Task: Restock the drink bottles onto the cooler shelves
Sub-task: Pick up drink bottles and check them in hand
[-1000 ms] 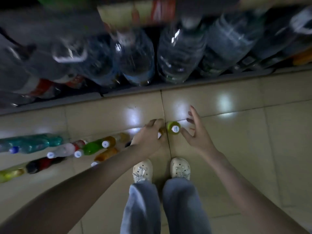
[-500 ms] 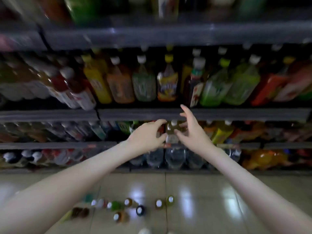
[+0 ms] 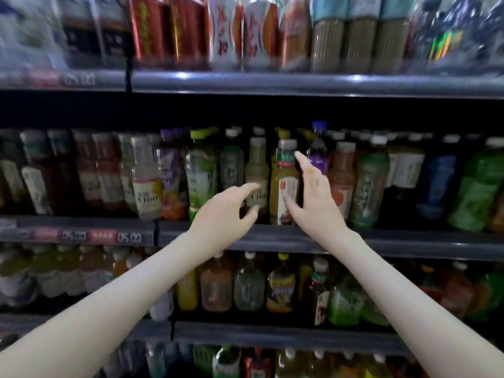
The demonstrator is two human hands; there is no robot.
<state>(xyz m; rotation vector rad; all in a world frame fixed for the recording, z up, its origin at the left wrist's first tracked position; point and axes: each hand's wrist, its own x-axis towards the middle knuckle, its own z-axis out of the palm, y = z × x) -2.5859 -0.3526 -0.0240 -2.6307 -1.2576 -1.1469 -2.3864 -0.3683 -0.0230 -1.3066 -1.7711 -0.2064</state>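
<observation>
Cooler shelves fill the view. At the front edge of the middle shelf the yellow-green bottle stands upright, cap up. Above that edge the right hand is spread just beside the bottle. The left hand is loosely curled, and both grips are empty.

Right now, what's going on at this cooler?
A person is restocking drinks. Both hands are up at the middle shelf. The right hand is open beside a yellow-green bottle standing at the shelf's front, thumb by its label. The left hand, fingers loosely curled, holds nothing.
</observation>
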